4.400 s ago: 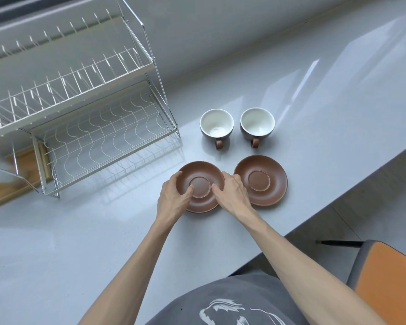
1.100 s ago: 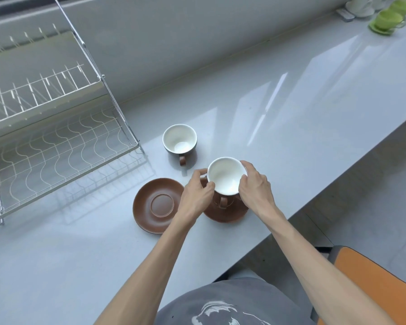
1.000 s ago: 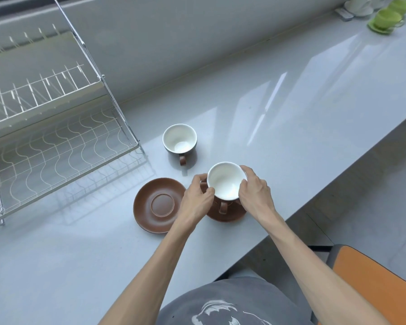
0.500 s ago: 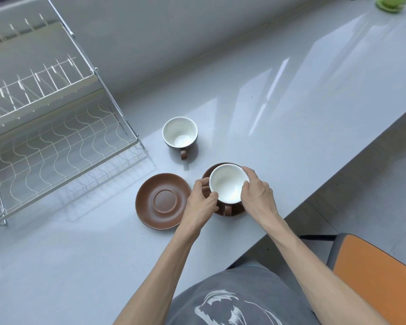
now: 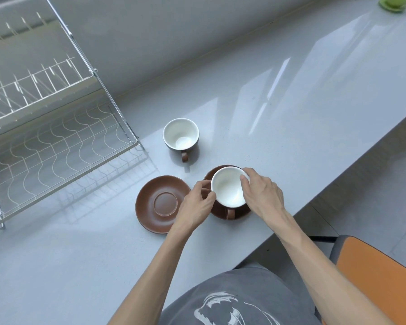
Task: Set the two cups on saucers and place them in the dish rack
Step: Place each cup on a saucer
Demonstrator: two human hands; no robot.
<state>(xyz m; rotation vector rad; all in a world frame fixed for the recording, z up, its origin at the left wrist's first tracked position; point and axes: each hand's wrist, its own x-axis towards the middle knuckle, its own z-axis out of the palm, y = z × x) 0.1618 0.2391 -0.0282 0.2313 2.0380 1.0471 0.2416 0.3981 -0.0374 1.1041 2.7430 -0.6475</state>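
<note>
A white-lined cup (image 5: 227, 190) with a brown handle sits on the right brown saucer (image 5: 239, 212). My left hand (image 5: 196, 205) grips its left rim and my right hand (image 5: 261, 194) grips its right rim. The left brown saucer (image 5: 161, 204) lies bare beside it, partly under my left hand. The second cup (image 5: 181, 137) stands alone on the counter behind the saucers, handle toward me. The wire dish rack (image 5: 56, 141) stands at the left, its lower tier bare.
The grey counter (image 5: 291, 113) ends in an edge just right of the right saucer. An orange chair seat (image 5: 380, 275) is below that edge. A green cup on a green saucer (image 5: 395, 2) sits at the far right corner.
The cup in both hands came down from above the right saucer and now rests on it. Both hands still hold its rim.
</note>
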